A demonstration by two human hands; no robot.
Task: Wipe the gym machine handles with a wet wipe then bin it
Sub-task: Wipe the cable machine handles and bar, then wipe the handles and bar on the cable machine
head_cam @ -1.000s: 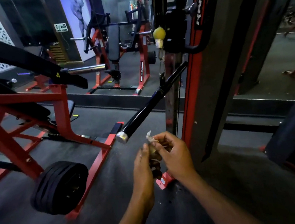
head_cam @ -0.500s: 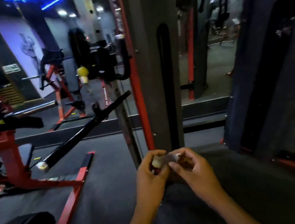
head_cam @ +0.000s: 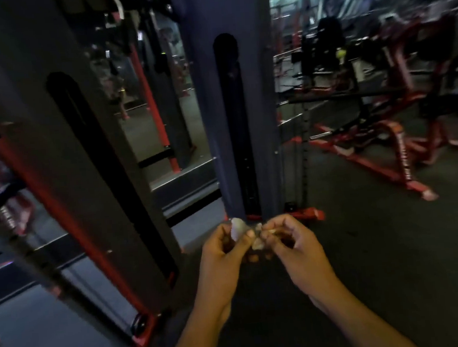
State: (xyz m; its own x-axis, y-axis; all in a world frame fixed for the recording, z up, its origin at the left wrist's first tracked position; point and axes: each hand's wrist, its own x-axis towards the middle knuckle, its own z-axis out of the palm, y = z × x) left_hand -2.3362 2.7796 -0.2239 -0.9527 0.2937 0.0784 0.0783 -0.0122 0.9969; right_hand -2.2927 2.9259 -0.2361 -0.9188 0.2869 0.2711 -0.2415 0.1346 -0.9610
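— How did the wet wipe [head_cam: 239, 229] look?
— Pale, crumpled small. My left hand [head_cam: 225, 249] and right hand [head_cam: 289, 241] each pinched it in a tight grip, over the floor [head_cam: 380, 243] beside the dark machine column [head_cam: 234, 117].

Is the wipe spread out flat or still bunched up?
Bunched: the wet wipe is a small crumpled wad pinched between the left hand and right hand.

A dark floor [head_cam: 380, 243] runs under everything. Two tall grey machine columns [head_cam: 245, 116] stand on it on red feet [head_cam: 306, 214], and red-framed gym machines [head_cam: 402, 141] rest on it further to the right, blurred.
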